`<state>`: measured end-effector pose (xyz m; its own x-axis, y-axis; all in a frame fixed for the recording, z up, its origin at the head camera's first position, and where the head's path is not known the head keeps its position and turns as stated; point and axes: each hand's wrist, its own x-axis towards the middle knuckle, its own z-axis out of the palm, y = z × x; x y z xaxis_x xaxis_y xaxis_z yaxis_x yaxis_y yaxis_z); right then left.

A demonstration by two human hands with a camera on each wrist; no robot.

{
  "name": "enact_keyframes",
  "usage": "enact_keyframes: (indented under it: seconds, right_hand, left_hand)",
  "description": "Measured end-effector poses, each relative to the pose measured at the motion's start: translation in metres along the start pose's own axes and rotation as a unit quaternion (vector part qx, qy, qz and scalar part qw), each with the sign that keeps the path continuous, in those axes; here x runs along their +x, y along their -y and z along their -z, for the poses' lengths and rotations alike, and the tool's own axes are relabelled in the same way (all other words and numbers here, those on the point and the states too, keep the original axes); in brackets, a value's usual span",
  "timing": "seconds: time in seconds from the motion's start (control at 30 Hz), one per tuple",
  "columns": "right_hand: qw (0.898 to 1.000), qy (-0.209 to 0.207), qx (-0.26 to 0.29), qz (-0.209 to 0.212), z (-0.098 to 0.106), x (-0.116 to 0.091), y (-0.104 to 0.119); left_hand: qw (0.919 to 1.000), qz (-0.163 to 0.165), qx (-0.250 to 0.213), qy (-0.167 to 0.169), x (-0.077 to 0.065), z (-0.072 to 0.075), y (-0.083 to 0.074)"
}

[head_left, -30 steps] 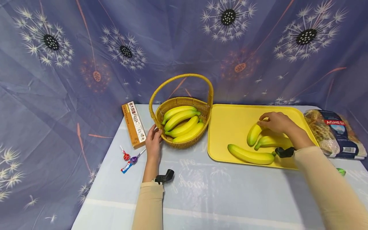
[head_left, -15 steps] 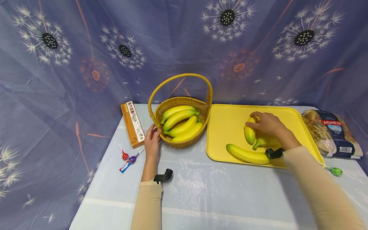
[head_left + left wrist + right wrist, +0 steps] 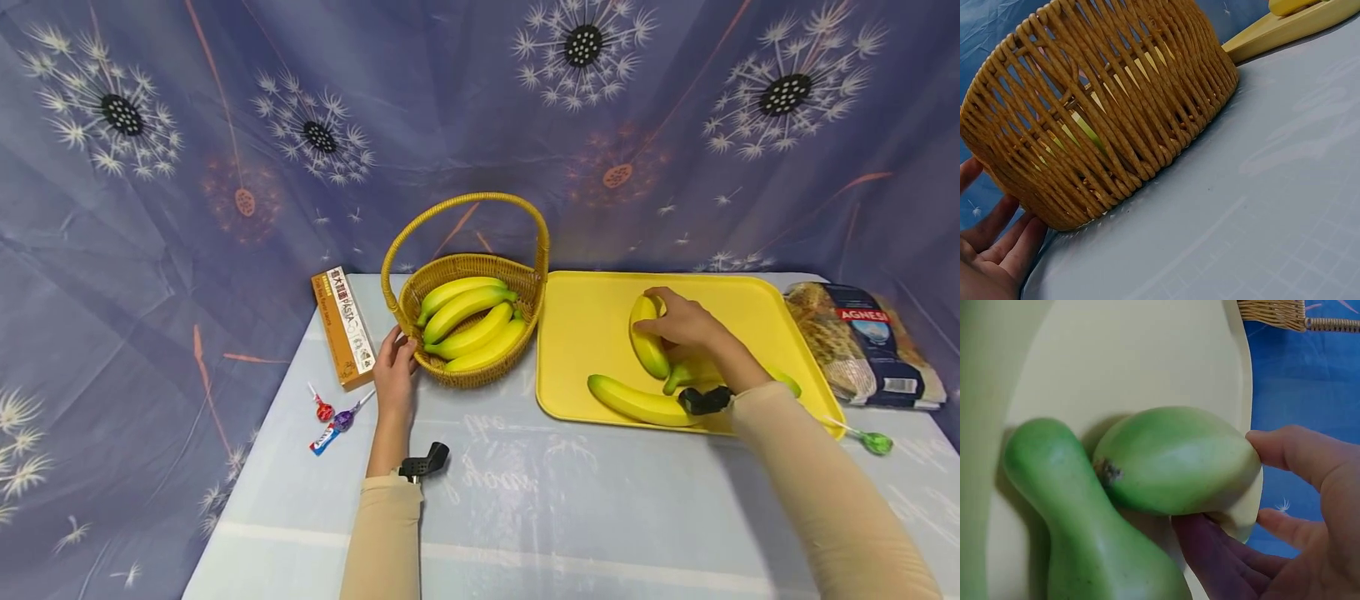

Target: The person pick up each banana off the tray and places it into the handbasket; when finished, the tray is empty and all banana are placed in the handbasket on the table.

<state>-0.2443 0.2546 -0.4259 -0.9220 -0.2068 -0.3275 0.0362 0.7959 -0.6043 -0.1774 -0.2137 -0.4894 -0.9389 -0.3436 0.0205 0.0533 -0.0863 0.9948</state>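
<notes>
My right hand point(image 3: 678, 323) pinches a banana point(image 3: 647, 337) between thumb and fingers over the yellow tray point(image 3: 577, 333). In the right wrist view that banana point(image 3: 1172, 459) lies against a second, greener-looking banana point(image 3: 1079, 519). In the head view this second banana point(image 3: 681, 375) is partly hidden under my hand and wrist. Another banana point(image 3: 637, 402) lies along the tray's front. My left hand point(image 3: 393, 371) touches the left side of the wicker basket point(image 3: 480, 381), its fingers point(image 3: 1025, 247) extended against the woven wall. Several bananas point(image 3: 468, 312) lie in the basket.
A pasta box point(image 3: 345, 329) stands left of the basket. Red point(image 3: 324, 412) and purple lollipops point(image 3: 343, 420) lie in front of it with a small blue-and-red wrapped sweet point(image 3: 324, 439). Right of the tray are a pasta bag point(image 3: 866, 346) and a green lollipop point(image 3: 873, 442).
My right hand has moved left across the tray, shifting and turning the pinched banana. The green lollipop at the right has come into fuller view. My left hand stays at the basket.
</notes>
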Motion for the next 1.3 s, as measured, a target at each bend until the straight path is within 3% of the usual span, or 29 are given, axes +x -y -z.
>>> enact_keyframes:
  seconds: [0.17,0.37,0.67,1.3]
  right_hand:
    - [1.0,0.007,0.003,0.004,-0.003,-0.0011,0.0028]
    - [1.0,0.013,0.012,-0.011,-0.0026,-0.0001,-0.0005]
    - [1.0,0.021,0.014,-0.014,-0.0043,0.0013,-0.0004]
    - [1.0,0.016,-0.007,0.004,-0.0088,0.0018,0.0056]
  left_hand:
    - [0.9999,-0.001,0.0,-0.012,-0.0016,0.001,0.0]
    - [0.9999,-0.001,-0.013,0.001,0.0013,-0.0003,0.0036]
    - [1.0,0.0,-0.007,-0.005,0.0012,0.0002,0.0043]
    - [1.0,-0.001,-0.009,-0.004,0.0003,-0.0006,0.0039]
